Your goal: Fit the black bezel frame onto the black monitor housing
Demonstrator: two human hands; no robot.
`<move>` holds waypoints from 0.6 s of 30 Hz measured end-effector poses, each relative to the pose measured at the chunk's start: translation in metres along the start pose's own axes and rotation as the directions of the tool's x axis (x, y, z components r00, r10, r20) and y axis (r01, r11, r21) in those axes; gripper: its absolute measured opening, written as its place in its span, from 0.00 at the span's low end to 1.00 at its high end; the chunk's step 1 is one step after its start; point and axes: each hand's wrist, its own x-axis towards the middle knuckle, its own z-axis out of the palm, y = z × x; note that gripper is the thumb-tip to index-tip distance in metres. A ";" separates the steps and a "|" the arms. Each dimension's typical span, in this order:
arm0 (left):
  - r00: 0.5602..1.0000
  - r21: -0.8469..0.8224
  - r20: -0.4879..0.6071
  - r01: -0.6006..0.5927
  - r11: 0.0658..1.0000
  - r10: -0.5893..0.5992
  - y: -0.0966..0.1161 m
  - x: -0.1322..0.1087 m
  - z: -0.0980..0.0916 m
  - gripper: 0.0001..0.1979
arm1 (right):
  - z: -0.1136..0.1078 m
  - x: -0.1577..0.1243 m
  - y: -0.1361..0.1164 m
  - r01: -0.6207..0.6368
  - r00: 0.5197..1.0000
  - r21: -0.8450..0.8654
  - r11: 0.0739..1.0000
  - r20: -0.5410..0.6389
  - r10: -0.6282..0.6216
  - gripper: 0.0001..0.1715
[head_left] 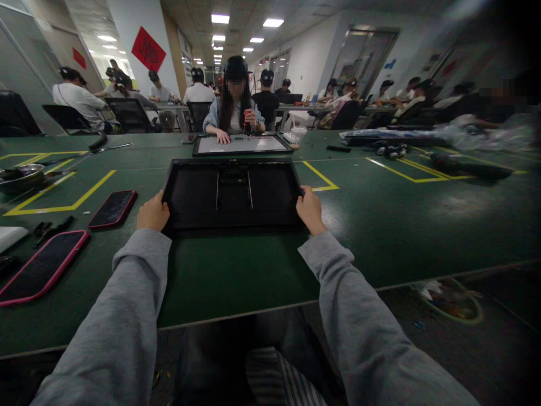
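Note:
A black monitor back panel [232, 194] lies flat on the green table [380, 214] straight ahead of me. My left hand [153, 213] grips its near left corner, fingers curled over the edge. My right hand [310, 210] grips its near right edge the same way. Both arms wear grey sleeves. A raised bracket area with two upright rails sits in the panel's middle.
Two phones in red cases [112, 208] [42, 266] lie to my left, beside small dark tools [51, 230]. Yellow tape lines [63, 200] mark the table. A person across the table works on a white-faced panel [242, 144]. A metal bowl [21, 172] sits far left.

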 end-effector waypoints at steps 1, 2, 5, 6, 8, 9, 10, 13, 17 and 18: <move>1.000 0.001 0.005 0.004 1.000 -0.004 0.000 0.000 0.000 0.31 | 0.000 0.000 0.000 -0.002 1.000 -0.001 1.000 0.001 0.002 0.28; 1.000 0.002 0.010 0.006 1.000 -0.006 0.000 0.000 0.000 0.31 | 0.000 0.000 0.000 -0.002 1.000 -0.001 1.000 0.003 0.002 0.28; 1.000 0.015 0.022 -0.003 1.000 0.003 0.000 0.001 0.001 0.31 | -0.001 -0.001 -0.002 0.003 1.000 0.003 1.000 0.013 -0.003 0.28; 1.000 0.021 0.023 -0.009 1.000 0.008 -0.001 0.001 0.001 0.31 | -0.001 -0.001 -0.002 0.006 1.000 0.004 1.000 0.016 -0.006 0.28; 0.999 0.033 0.028 -0.021 0.999 0.020 0.000 0.001 0.002 0.32 | -0.001 -0.001 -0.003 0.012 1.000 0.005 1.000 0.022 -0.012 0.28; 0.999 0.037 0.034 -0.026 0.999 0.024 0.000 0.001 0.002 0.32 | -0.001 -0.002 -0.003 0.016 1.000 0.003 1.000 0.025 -0.016 0.28; 0.999 0.040 0.042 -0.028 0.999 0.026 0.000 0.001 0.002 0.32 | -0.001 -0.002 -0.003 0.021 0.999 0.000 1.000 0.027 -0.021 0.28; 0.997 0.043 0.070 -0.033 0.999 0.030 0.002 0.000 0.000 0.33 | 0.001 -0.002 -0.002 0.040 0.999 -0.012 0.999 0.029 -0.040 0.28; 0.995 0.051 0.093 -0.043 0.998 0.039 0.006 -0.003 -0.003 0.35 | 0.004 -0.002 0.001 0.060 0.998 -0.026 0.998 0.033 -0.059 0.29; 0.994 0.053 0.099 -0.046 0.998 0.041 0.006 -0.003 -0.003 0.35 | 0.004 -0.001 0.001 0.062 0.998 -0.027 0.998 0.034 -0.061 0.29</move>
